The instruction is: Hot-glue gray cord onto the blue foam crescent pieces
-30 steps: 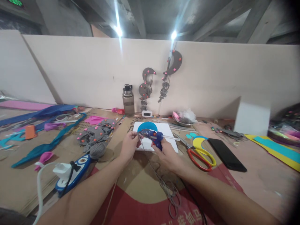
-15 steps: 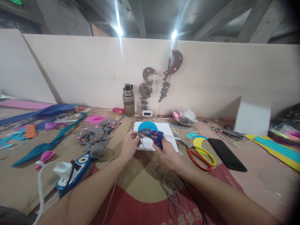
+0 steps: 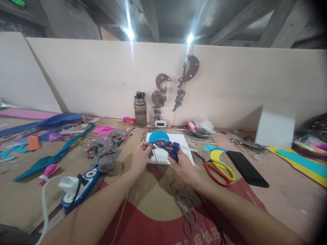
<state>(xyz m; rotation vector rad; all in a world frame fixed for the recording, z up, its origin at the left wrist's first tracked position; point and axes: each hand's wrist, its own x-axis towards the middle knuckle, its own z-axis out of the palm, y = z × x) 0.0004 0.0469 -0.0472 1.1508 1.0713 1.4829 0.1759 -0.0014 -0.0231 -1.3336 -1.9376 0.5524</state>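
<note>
My right hand [image 3: 182, 163] grips a blue hot glue gun [image 3: 173, 149], whose clear glue stick juts out of the back to the right. The gun's nozzle points left toward the fingertips of my left hand [image 3: 141, 154]. Those fingers are pinched on a strand of grey yarn [image 3: 158, 165], which hangs down and runs into a loose tangle on the cardboard. Just behind the gun is a blue disc [image 3: 158, 135] over a white board [image 3: 182, 141]; the gun and my fingers cover its lower part. Whether my left fingers touch the disc cannot be made out.
To the right lie scissors [image 3: 219, 172] and a black phone [image 3: 247, 168]. On the left are a power strip [image 3: 81, 190], a grey yarn ball [image 3: 107, 162] and felt pieces. A bottle [image 3: 140, 110] stands behind. Grey moon hangings [image 3: 191, 69] are on the wall panel.
The blue disc has shifted slightly left, and the glue gun slightly right. My left hand stays pinched on the yarn near the nozzle.
</note>
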